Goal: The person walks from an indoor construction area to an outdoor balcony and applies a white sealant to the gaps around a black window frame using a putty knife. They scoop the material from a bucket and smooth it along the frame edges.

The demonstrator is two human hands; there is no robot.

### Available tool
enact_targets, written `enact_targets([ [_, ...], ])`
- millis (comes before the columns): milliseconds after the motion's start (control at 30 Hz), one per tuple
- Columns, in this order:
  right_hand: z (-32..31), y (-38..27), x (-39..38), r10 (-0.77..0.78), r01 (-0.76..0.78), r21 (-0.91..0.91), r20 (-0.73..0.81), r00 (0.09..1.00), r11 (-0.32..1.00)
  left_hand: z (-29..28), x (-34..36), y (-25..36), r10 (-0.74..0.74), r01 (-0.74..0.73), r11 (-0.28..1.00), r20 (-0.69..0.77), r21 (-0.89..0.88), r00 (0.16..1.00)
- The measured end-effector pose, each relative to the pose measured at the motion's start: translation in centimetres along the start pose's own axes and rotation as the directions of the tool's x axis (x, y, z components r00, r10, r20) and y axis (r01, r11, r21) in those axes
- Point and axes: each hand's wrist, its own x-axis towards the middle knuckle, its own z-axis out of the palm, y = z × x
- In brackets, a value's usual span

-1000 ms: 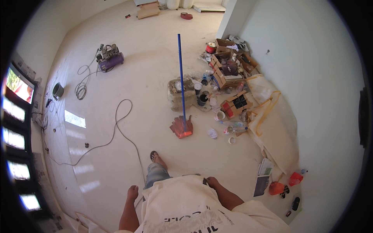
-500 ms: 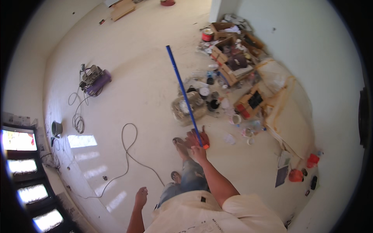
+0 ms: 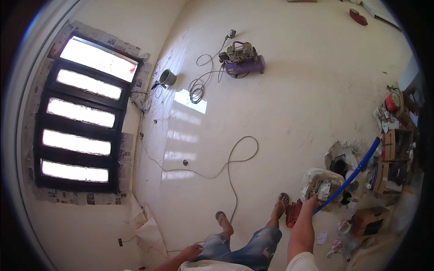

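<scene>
My right hand point(image 3: 312, 203) is closed around a long blue pole point(image 3: 349, 181), which slants up and away to the right over the clutter. The hand hides part of the pole's near end. Just beyond the hand stands a dirty, pale plastic tub point(image 3: 312, 178) with debris in it. A crumpled dark-red item point(image 3: 293, 214) lies on the floor by my right foot; its kind I cannot make out. Low beside my left thigh, my left hand point(image 3: 193, 250) hangs with nothing visible in it and its fingers loosely out.
A purple air compressor point(image 3: 244, 67) stands far off, its hose point(image 3: 229, 180) looping across the floor near my left foot. A grey bucket point(image 3: 167, 77) sits by the wall below a dark-framed window point(image 3: 81, 119). Cardboard boxes point(image 3: 370, 221) and pots crowd the right.
My view has swung to the left, bringing the window and compressor further in. The blue pole now leans rightward instead of up-left, still in my right hand. My left hand has come nearer my thigh.
</scene>
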Motion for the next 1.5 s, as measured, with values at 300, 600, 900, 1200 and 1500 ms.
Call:
enact_targets([
  [300,0.4,3.2,6.0,-0.103,0.097,-0.299,-0.006,0.995,0.949,-0.5,3.2,2.6,0.122,-0.12,0.99,0.028,-0.068,0.992],
  [600,-3.7,3.4,-9.2,-0.193,0.382,-0.319,0.492,0.849,0.868,-0.3,4.2,4.8,0.38,-0.431,0.832,-0.206,-0.349,0.902],
  [900,-7.6,6.9,-43.6,0.202,0.637,-0.176,0.979,0.033,0.751,-6.8,5.3,6.0,0.398,-0.503,0.198,-0.4,-0.841,0.826],
  [1200,-7.4,8.1,-58.2,0.445,0.746,-0.202,0.885,-0.139,0.634,-17.2,0.3,-0.1,0.424,-0.158,-0.774,-0.688,-0.613,0.589],
  [1500,-6.6,5.6,-52.9,0.265,0.628,-0.21,0.964,0.006,0.749,-23.5,0.9,3.2,0.518,-0.315,-0.722,-0.782,-0.617,0.345],
])
